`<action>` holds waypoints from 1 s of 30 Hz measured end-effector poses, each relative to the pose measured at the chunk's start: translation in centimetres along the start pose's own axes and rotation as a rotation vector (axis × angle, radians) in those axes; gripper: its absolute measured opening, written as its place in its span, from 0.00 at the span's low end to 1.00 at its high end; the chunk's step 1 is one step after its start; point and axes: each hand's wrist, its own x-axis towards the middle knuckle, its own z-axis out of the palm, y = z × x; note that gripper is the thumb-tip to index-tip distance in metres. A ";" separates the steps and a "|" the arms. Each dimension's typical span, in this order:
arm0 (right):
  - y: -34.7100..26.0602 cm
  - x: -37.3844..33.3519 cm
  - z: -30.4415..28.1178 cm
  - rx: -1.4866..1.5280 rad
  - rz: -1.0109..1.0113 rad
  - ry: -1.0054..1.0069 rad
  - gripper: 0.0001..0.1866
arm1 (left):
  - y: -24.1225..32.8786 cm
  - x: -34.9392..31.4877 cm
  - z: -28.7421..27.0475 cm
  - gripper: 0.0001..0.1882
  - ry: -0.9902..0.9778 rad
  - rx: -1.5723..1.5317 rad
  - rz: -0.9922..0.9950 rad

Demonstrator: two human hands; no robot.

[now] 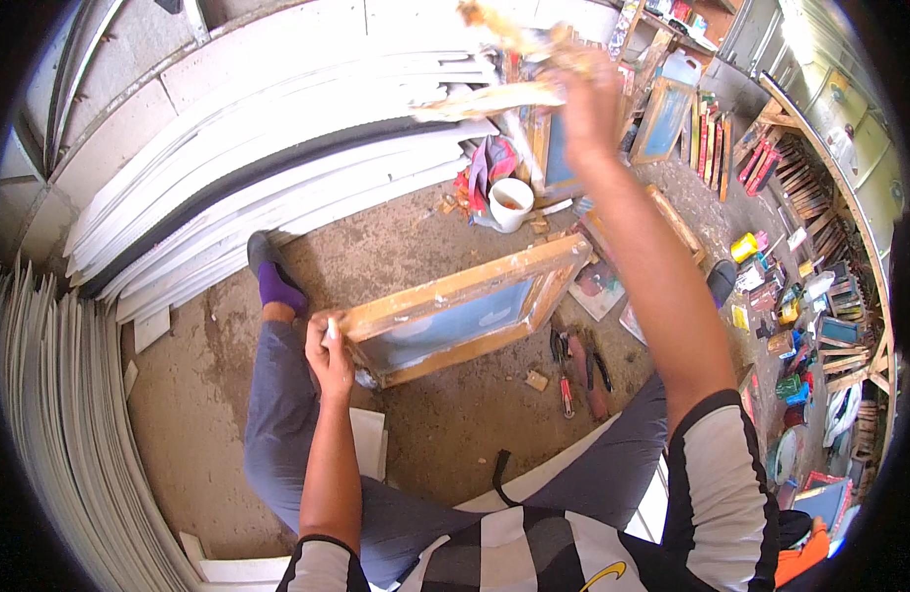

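Observation:
My left hand [331, 355] is closed round the left corner of a wooden frame [455, 288] with a blue mesh panel [425, 332] in it. The frame is held tilted above the floor between my legs. My right hand [588, 94] is raised high at the top, off the frame, its fingers smeared by motion. From it trails a crumpled yellowish-brown strip [490, 102], blurred; its exact kind cannot be made out. Below the frame, a red-handled tool [567, 398] and dark-handled pliers [601, 371] lie on the floor.
A white bucket [510, 203] stands beyond the frame beside crumpled cloth [492, 161]. Long white sheets [277, 178] are stacked at the far left. More frames [664, 118] lean at the far right, near jars, cans and tools. A small wood block [537, 380] lies near the pliers.

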 end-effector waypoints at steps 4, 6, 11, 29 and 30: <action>10.3 -0.6 4.2 -0.832 -0.221 0.012 0.24 | 0.4 0.1 0.1 0.10 0.001 -0.012 0.048; 14.3 -1.9 4.8 -0.948 -0.163 -0.104 0.23 | 0.4 -0.2 -0.1 0.10 0.008 -0.019 -0.002; 22.9 -0.2 3.2 -1.040 0.168 -0.331 0.26 | 0.9 -0.1 0.5 0.12 -0.012 0.029 0.088; 37.1 4.5 2.2 -0.614 0.503 -0.298 0.22 | 9.3 2.9 0.0 0.10 -0.268 0.563 0.151; 36.0 4.3 2.5 -0.650 0.468 -0.278 0.20 | 10.3 3.1 0.6 0.11 -0.288 0.654 0.159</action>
